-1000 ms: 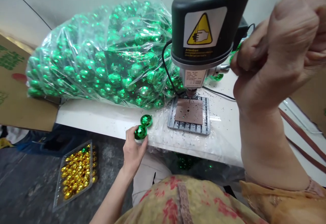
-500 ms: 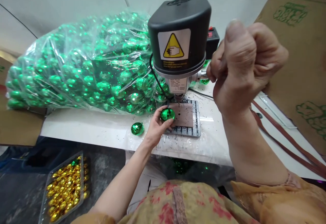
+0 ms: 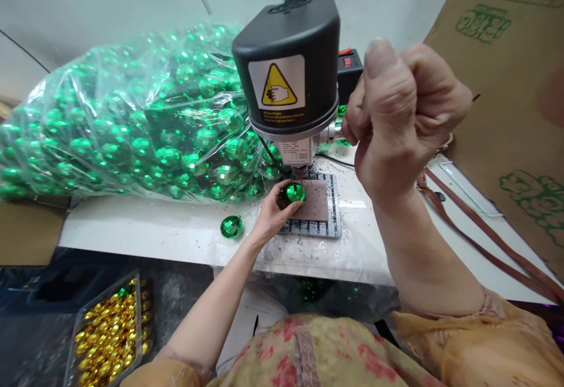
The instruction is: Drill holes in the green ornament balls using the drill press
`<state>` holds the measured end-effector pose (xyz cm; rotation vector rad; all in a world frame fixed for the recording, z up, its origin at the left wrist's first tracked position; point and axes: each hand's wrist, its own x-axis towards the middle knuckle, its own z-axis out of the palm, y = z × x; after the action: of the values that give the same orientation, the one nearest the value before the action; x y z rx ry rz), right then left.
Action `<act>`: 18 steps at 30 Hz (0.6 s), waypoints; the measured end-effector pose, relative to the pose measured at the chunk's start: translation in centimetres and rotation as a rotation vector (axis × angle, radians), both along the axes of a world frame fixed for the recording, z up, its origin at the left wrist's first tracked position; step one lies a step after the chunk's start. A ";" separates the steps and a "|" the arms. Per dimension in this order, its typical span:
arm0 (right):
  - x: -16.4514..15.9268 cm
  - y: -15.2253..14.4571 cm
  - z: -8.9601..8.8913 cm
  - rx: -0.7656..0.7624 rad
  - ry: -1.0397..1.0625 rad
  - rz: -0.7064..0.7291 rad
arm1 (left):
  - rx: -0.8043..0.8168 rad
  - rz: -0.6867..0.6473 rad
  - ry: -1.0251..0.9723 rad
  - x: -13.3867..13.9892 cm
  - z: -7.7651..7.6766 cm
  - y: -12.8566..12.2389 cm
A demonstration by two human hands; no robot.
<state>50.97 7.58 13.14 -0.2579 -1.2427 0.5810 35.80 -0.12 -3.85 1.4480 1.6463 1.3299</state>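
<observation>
In my left hand (image 3: 274,209) is a shiny green mirror-ball ornament (image 3: 295,192), gripped between thumb and fingers. It is over the left part of the brown board (image 3: 315,202) on the metal base plate (image 3: 333,222), just below the chuck of a small black drill press (image 3: 286,64). My right hand (image 3: 396,111) is closed around the drill press's side handle (image 3: 335,133), whose outer end is hidden in the fist. Another green ornament (image 3: 231,226) lies on the white table, left of my left wrist.
A big clear bag of green ornaments (image 3: 132,123) fills the table's left side. A cardboard box (image 3: 497,93) and brown straps (image 3: 480,234) are at the right. Below left, a clear tray holds gold balls (image 3: 108,334). Dark shavings dot the base plate.
My left hand has brought the green ornament rightward over the board, closer to beneath the chuck. My right hand keeps its grip on the handle. The whole view has shifted slightly.
</observation>
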 end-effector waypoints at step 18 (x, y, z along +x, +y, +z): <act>0.1 -0.3 0.6 -0.016 0.008 0.047 | 0.085 0.048 0.181 2.1 -2.0 1.3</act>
<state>51.09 7.27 13.72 -0.2402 -1.2393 0.6326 37.85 1.20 -5.81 1.6296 1.7672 1.3426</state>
